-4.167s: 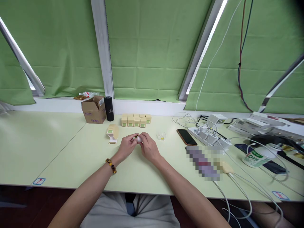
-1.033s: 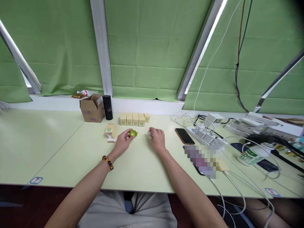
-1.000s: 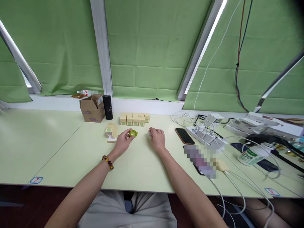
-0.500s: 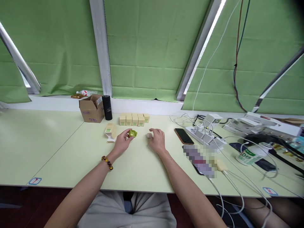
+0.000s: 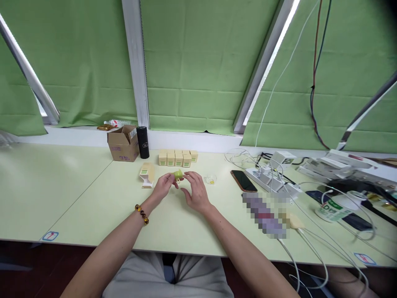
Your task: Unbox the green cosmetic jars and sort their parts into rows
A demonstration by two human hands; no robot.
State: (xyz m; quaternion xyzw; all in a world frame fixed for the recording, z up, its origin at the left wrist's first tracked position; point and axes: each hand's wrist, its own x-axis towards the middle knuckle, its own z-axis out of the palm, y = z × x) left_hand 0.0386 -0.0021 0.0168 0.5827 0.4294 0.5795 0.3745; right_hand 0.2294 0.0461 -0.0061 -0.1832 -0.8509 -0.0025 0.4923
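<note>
Between the thumb and fingers of my left hand [image 5: 164,185] is a small green cup-shaped piece [image 5: 178,174], turned on its side, with a small pale loop at its lower edge. My right hand [image 5: 195,191] is just right of it, fingers spread and thumb apart; its fingertips come close to the green piece, and whether they touch it I cannot tell. Right of that hand a small clear plastic piece [image 5: 211,179] with a yellow bit lies on the table. An opened cream carton [image 5: 147,174] lies left of my left hand.
Several small cream boxes [image 5: 175,158] stand behind my hands. A cardboard box [image 5: 124,145] and black bottle [image 5: 143,142] are at the back left. On the right lie a phone [image 5: 243,181], a power strip [image 5: 269,182], white cables and a white bottle [image 5: 336,207].
My right hand has moved left to the green piece, and its fingers have spread. The clear piece now shows uncovered on the table. In my left hand the green piece has turned onto its side.
</note>
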